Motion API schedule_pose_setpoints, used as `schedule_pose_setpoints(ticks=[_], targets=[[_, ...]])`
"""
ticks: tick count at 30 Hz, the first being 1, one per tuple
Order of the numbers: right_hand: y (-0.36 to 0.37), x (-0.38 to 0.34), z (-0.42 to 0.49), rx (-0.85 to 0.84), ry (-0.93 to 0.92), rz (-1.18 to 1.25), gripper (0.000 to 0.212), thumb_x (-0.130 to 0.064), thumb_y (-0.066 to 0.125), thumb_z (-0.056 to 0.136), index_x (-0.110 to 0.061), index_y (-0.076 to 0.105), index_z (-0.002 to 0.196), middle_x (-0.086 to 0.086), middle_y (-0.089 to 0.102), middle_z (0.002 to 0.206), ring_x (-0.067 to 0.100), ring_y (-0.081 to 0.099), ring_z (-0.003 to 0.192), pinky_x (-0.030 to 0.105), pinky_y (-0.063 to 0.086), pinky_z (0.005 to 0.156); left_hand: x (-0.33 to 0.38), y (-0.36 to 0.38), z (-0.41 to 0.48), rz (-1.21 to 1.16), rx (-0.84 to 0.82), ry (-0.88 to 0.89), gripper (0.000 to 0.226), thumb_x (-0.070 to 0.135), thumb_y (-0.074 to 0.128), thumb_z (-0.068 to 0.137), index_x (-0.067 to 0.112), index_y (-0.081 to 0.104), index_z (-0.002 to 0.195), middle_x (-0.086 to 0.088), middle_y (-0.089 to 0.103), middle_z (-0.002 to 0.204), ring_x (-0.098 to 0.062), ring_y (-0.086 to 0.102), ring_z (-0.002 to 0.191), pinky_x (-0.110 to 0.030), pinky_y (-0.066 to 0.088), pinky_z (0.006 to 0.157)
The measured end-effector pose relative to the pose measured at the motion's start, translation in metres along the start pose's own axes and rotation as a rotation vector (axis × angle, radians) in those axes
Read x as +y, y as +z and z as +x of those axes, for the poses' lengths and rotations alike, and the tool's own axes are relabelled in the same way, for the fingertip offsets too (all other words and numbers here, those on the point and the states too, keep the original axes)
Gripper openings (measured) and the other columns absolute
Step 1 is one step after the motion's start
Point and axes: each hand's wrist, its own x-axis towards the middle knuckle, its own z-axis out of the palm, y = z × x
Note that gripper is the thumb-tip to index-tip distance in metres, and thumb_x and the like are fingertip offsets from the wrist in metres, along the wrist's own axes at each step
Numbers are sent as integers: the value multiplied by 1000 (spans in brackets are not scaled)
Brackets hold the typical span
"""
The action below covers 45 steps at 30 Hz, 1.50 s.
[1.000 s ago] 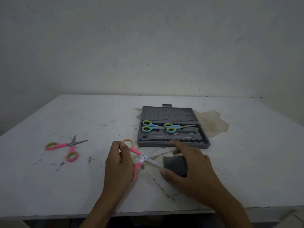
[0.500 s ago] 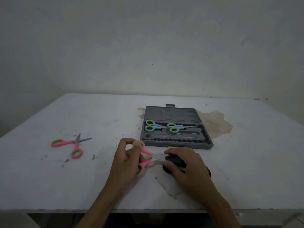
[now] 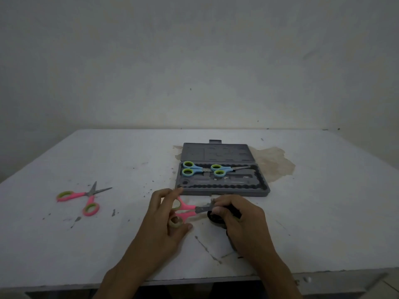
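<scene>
The left hand (image 3: 164, 221) grips the pink-handled scissors (image 3: 187, 209) by their handles, fingers curled round the two smooth plastic loops, each lined with a pale green ring; one loop sits among the fingers, the other near the thumb. These are small scissors, held just above the table with the handles drawn nearly together and the short grey metal blades pointing to the person's right. The right hand (image 3: 241, 221) meets them there, thumb and curled fingertips pinching the blade end, so the scissors span the gap between both hands. A black rounded object (image 3: 212, 216) with a dull matt surface lies directly under the right hand, touching it; most of it is hidden, and I cannot tell its material or whether the hand also grips it.

Just beyond the hands stands an open grey plastic tool case (image 3: 224, 192), rectangular, its lid laid flat behind and its tray edged with scalloped moulded slots; in the tray lie two blue-handled scissors with green-lined loops, one on the left (image 3: 192, 168) and one on the right (image 3: 222, 170), blades pointing right. Well apart to the left lies a second pair of pink scissors (image 3: 86, 196), flat and spread open. The white table (image 3: 323, 201) is scuffed and speckled with dark marks; a brownish ragged stain (image 3: 274, 167) spreads beside the case.
</scene>
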Motion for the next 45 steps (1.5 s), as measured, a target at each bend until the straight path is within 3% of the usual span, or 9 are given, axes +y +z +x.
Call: schedule_pose_setpoints(ticks=[8, 10, 16, 19, 22, 24, 30, 38, 45], targets=[[2, 2, 0, 18, 21, 7, 20, -20, 70, 85, -38, 63, 81, -17, 68, 88, 3, 62, 86, 33, 54, 83, -6, -2, 12, 286, -105, 145, 70, 23, 59, 93, 28, 21, 152, 8, 37, 132, -3, 57, 80, -20, 55, 71], [0, 0, 0, 42, 40, -21, 8, -35, 67, 85, -35, 64, 92, -18, 66, 92, 0, 60, 89, 28, 52, 85, -8, -3, 18, 277, -111, 119, 67, 22, 56, 95, 26, 22, 152, 7, 35, 134, -3, 57, 80, -16, 54, 72], [-10, 0, -6, -171, 177, -393, 96, -96, 19, 60, -39, 45, 132, -19, 52, 129, 7, 49, 117, 33, 38, 101, -13, -9, 42, 140, -19, -17, 51, 22, 58, 94, 23, 37, 141, 13, 38, 127, 9, 56, 90, 5, 40, 71], [-7, 3, -8, -215, 173, -513, 96, -91, 14, 58, -41, 38, 137, -19, 47, 135, 6, 43, 122, 31, 29, 101, -8, -2, 58, 145, -58, -42, 50, 27, 54, 97, 22, 35, 143, 11, 39, 131, 3, 52, 94, 3, 38, 74], [-7, 6, -8, -211, 160, -525, 89, -85, 16, 62, -40, 39, 136, -20, 48, 132, 6, 45, 119, 29, 29, 96, -6, 9, 80, 293, -140, 62, 51, 31, 52, 97, 18, 37, 144, 0, 48, 137, -14, 49, 117, -23, 44, 96], [-7, 8, -9, -206, 150, -527, 84, -84, 19, 65, -40, 41, 134, -20, 50, 129, 6, 46, 116, 28, 30, 91, -5, 18, 98, 383, -188, 95, 49, 33, 50, 97, 16, 41, 141, -5, 50, 137, -20, 50, 118, -34, 45, 97], [-8, 6, -7, -241, 161, -535, 83, -82, 20, 66, -41, 38, 135, -21, 48, 131, 5, 44, 116, 26, 28, 92, -11, 35, 127, 672, -328, 105, 43, 36, 42, 96, 19, 44, 136, -6, 52, 135, -25, 45, 119, -38, 40, 95], [-7, 5, -8, -235, 154, -513, 70, -76, 35, 74, -41, 38, 135, -20, 48, 130, 4, 44, 115, 23, 24, 88, -14, 33, 128, 590, -330, 75, 38, 37, 48, 94, 28, 53, 131, -3, 46, 130, -22, 41, 117, -35, 39, 92], [-8, 1, -7, -230, 192, -531, 107, -99, 6, 52, -42, 38, 136, -18, 45, 136, 7, 38, 123, 30, 28, 100, -16, 34, 125, 562, -248, 21, 41, 44, 51, 91, 36, 55, 130, 7, 56, 125, -19, 39, 119, -38, 33, 94]])
